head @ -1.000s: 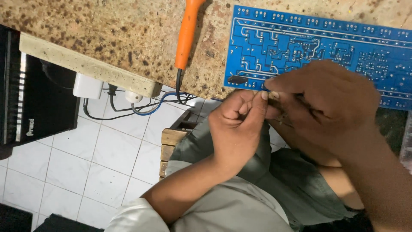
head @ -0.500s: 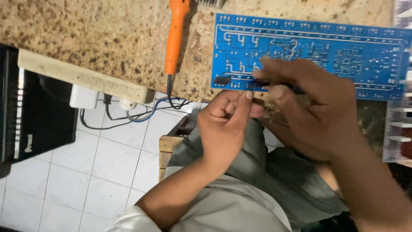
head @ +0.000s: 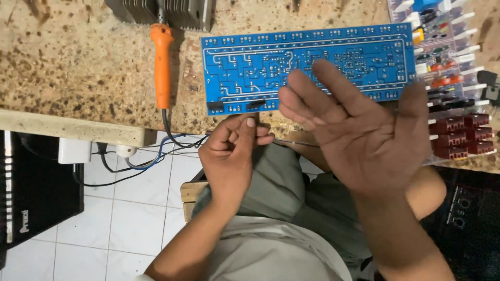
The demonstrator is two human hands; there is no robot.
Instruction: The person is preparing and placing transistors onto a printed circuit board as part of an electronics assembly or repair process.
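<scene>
1. The left hand [head: 232,156] is closed, pinching a thin wire [head: 291,142] just below the desk [head: 78,67] edge.
2. The right hand [head: 364,135] is open, palm up and empty, covering part of the blue circuit board [head: 250,62].
3. An orange soldering iron [head: 162,65] lies left of the board; a grey heat sink [head: 177,11] sits above it.
4. A populated board [head: 448,78] with red parts lies at the right.

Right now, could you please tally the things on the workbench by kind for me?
Bare blue circuit boards: 1
Circuit boards filled with parts: 1
Orange-handled soldering irons: 1
Grey finned heat sinks: 1
Total: 4
Off the bench, the left hand pinches a thin wire; the right hand is open and holds nothing.
</scene>
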